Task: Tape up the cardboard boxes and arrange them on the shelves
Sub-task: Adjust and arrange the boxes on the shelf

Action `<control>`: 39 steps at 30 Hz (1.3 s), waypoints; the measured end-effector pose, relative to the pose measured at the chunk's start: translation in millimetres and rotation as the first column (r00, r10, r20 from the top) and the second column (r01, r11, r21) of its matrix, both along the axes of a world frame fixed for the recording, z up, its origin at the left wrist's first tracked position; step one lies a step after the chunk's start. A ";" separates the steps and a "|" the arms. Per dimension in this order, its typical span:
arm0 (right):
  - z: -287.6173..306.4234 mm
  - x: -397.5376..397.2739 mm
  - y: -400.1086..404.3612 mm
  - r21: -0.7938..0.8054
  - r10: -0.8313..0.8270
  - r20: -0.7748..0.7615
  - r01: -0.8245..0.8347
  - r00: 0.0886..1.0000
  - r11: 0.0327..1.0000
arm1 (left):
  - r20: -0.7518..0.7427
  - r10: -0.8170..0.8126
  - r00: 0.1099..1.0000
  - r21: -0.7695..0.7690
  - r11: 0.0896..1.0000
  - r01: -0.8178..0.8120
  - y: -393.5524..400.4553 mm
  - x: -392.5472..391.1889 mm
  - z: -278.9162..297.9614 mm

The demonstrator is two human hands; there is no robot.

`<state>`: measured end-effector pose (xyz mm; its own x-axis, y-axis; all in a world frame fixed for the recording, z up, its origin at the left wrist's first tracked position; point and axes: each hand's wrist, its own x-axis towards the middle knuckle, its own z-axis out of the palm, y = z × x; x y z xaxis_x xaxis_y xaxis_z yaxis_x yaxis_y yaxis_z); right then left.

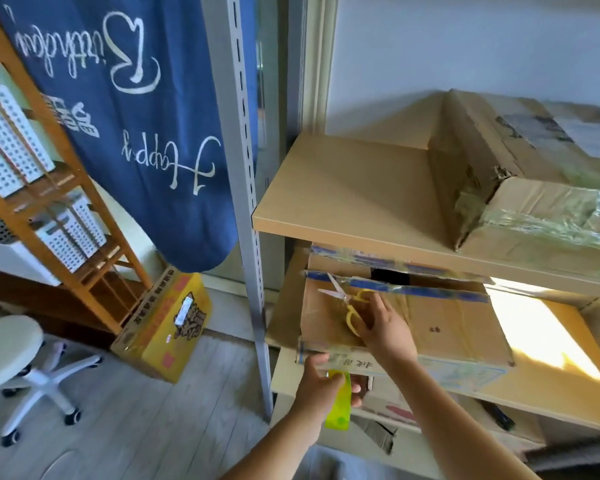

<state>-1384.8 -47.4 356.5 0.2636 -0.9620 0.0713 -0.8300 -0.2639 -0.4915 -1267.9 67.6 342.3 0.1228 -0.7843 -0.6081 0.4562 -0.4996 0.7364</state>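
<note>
A: So, where is the box now?

B: The cardboard box lies on the middle shelf, around five o'clock in the view. Its top flaps have blue tape on the edges, and a dark gap stays open between them at the back. What is inside, I cannot tell.

A: And the hands?

B: The right hand is over the lid of the box. Its fingers are curled round the yellow handles of the scissors, and the blades are spread, pointing to ten o'clock. The left hand is at six o'clock, at the front corner of the box. Its fingers grip a yellow-green tape roll, which hangs just below the box edge.

A: Are there other boxes?

B: Yes. On the upper shelf, at two o'clock, a second box lies closed, wrapped with clear tape. On the floor at seven o'clock stands a yellow carton, also closed. At nine o'clock a wooden rack holds white perforated baskets; their contents are not visible.
</note>
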 end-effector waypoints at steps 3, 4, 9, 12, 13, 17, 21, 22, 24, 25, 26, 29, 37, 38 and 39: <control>3.4 -0.3 -11.9 -0.035 0.050 0.043 -0.049 0.998 0.998 | 0.017 -0.074 0.997 0.003 0.997 0.074 -1.2 -0.4 3.5; 5.7 -1.4 -15.8 -0.005 0.064 0.085 -0.063 0.994 0.998 | 0.013 -0.084 0.996 0.009 0.996 0.084 -2.8 -0.7 3.1; 38.0 -24.1 -8.9 0.254 0.248 0.089 -0.263 0.965 0.931 | -0.015 -0.065 0.998 0.035 0.997 0.065 -1.6 -0.4 1.4; 50.9 -64.1 23.8 0.448 0.322 -0.103 -0.246 0.941 0.860 | -0.030 -0.069 0.997 0.037 0.997 0.070 -2.4 1.6 -0.3; 49.3 -76.7 32.1 0.495 0.310 -0.139 -0.205 0.941 0.844 | -0.031 -0.069 0.997 0.039 0.997 0.070 -2.9 2.0 -1.6; 32.9 -85.7 32.0 0.617 0.225 -0.200 -0.056 0.954 0.785 | -0.046 -0.070 0.997 0.037 0.997 0.071 -3.6 2.2 -7.3; 25.7 -66.2 17.7 0.676 0.245 -0.215 -0.037 0.945 0.736 | -0.061 -0.079 0.995 0.046 0.996 0.082 -3.4 3.6 -9.3; 26.0 -60.9 16.6 0.683 0.259 -0.208 -0.050 0.943 0.729 | -0.054 -0.085 0.995 0.050 0.995 0.088 -4.1 4.4 -9.2; 27.0 -51.9 16.2 0.689 0.265 -0.189 -0.064 0.946 0.722 | -0.020 -0.110 0.994 0.064 0.992 0.111 -4.5 6.1 -6.3; 26.2 -49.1 16.2 0.672 0.270 -0.188 -0.077 0.944 0.736 | -0.009 -0.122 0.992 0.078 0.989 0.122 -4.8 7.3 -4.7; 23.9 -47.9 16.1 0.644 0.278 -0.195 -0.091 0.941 0.760 | 0.008 -0.136 0.991 0.093 0.986 0.135 -4.9 8.5 -2.3; 21.8 -48.6 18.6 0.578 0.275 -0.182 -0.124 0.944 0.807 | 0.028 -0.171 0.985 0.123 0.978 0.166 -7.1 12.3 1.5; 30.3 -60.9 49.1 0.455 0.189 -0.200 -0.080 0.962 0.887 | 0.395 -0.290 0.872 0.023 0.952 0.307 6.8 23.0 -9.0; 38.0 -63.2 55.1 0.411 0.156 -0.168 -0.075 0.973 0.909 | 0.393 -0.287 0.874 -0.021 0.947 0.320 8.3 25.0 -1.2; 49.6 -64.0 62.5 0.343 0.121 -0.139 -0.067 0.983 0.937 | 0.400 -0.276 0.874 -0.072 0.941 0.330 10.0 27.2 6.8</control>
